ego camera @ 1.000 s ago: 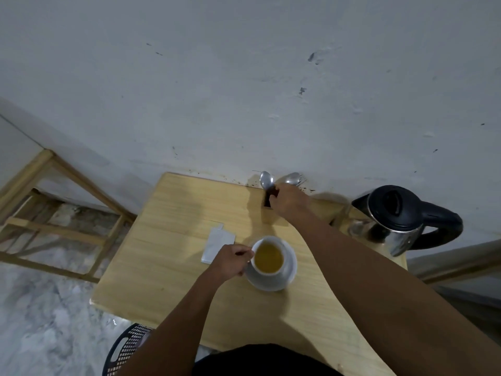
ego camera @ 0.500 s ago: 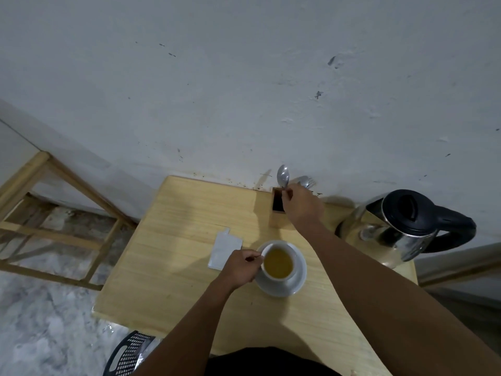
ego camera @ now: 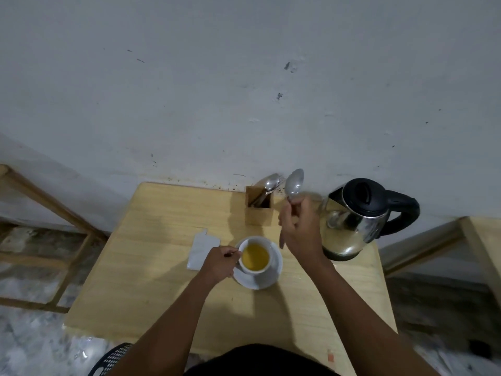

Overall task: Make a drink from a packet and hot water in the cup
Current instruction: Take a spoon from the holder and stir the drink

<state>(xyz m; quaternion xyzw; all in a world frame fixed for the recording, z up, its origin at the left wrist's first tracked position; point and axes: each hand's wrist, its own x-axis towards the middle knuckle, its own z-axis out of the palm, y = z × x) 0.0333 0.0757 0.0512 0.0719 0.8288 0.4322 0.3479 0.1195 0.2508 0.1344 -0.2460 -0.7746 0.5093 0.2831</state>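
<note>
The right hand [ego camera: 299,234] has just pulled a spoon [ego camera: 295,183] out of the wooden holder [ego camera: 259,213]; its fingers grip the handle. The left hand [ego camera: 219,263] fingers pinch the cup [ego camera: 254,257], full of yellow drink. Stirring likely comes next.

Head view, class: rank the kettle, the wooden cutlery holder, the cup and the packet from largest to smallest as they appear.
1. kettle, clearly largest.
2. packet and cup: look alike in size, not ranked.
3. wooden cutlery holder, slightly smaller, though it stands farther from the camera.
</note>
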